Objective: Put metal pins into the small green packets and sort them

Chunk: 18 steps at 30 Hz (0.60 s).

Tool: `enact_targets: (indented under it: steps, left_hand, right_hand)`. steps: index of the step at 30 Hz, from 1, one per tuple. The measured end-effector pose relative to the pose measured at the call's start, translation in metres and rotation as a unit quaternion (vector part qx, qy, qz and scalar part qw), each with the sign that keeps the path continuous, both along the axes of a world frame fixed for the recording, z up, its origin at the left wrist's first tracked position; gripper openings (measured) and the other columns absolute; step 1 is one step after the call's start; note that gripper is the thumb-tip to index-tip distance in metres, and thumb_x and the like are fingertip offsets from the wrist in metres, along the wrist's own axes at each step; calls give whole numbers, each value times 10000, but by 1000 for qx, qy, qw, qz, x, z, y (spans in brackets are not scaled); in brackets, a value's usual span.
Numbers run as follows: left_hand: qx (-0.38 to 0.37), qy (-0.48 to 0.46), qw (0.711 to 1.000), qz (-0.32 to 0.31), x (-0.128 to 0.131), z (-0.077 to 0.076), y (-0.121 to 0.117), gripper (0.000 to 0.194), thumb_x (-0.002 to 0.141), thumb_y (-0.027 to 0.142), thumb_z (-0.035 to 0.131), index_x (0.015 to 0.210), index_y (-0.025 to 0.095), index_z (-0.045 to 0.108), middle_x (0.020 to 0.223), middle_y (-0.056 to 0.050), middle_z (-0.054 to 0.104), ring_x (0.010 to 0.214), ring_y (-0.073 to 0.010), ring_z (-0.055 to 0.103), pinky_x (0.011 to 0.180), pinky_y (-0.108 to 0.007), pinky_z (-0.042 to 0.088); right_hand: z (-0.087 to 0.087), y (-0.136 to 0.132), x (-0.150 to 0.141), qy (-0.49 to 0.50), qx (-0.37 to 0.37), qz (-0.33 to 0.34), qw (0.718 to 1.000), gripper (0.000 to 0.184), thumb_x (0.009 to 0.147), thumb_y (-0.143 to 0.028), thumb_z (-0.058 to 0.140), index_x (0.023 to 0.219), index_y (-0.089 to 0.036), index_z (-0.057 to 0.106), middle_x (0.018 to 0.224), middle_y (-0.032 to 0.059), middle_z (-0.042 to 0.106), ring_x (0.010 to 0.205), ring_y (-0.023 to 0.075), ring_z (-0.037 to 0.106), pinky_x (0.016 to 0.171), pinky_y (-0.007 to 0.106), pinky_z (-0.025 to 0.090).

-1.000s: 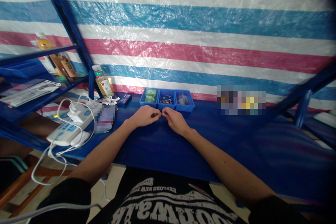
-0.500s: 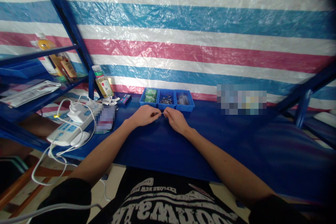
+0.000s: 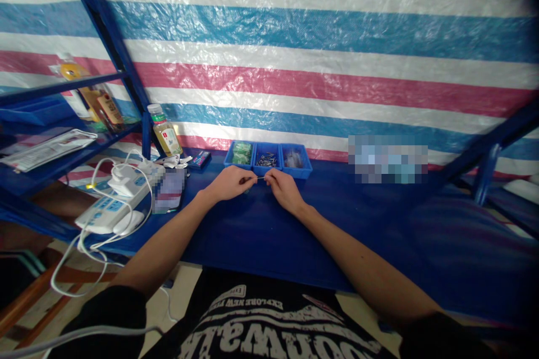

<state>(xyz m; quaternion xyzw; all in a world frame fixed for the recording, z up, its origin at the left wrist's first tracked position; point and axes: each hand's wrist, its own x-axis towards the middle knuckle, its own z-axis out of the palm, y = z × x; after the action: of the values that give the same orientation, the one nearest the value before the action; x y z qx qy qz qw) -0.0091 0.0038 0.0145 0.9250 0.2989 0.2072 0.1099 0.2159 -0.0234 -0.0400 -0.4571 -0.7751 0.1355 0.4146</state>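
In the head view, a thin metal pin (image 3: 261, 178) lies nearly level, its long axis running sideways between the left hand (image 3: 229, 184) and the right hand (image 3: 286, 191), both pinched closed on it, just in front of a blue parts bin (image 3: 266, 173).

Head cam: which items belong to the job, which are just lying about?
Job:
- left hand, right hand
- thin metal piece between them
- three blue bins: green packets, metal pieces, small clear items

Lying about:
- power strip
- plastic bottle
- small dark box
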Motion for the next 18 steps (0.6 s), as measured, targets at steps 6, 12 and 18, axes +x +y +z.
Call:
enact_targets:
  steps: [6,12,18]
  left_hand:
    - [-27,-10,1000,-1,-1,2,-1,258,977,284,500,859,178,703,703,4,675,635,-131,589,661,-227,393]
    - [-14,2,1000,4,-1,-1,0,257,968,285,508,888,185,730,729,-5,699,635,-133,603,659,-234,394]
    - [17,25,1000,2,0,-4,0,246,956,280,526,923,199,756,786,-21,733,680,-146,634,670,-241,393]
  right_hand:
    - [1,-2,-2,28,47,13,998,142,990,-224,490,904,-226,603,885,47,649,849,219,617,807,307,459]
    - [1,-4,-2,26,50,14,998,117,961,-199,512,877,-234,586,879,51,632,844,228,606,801,326,474]
    - [0,-5,-1,22,53,30,998,132,959,-182,510,850,-236,562,882,47,617,860,224,607,802,324,466]
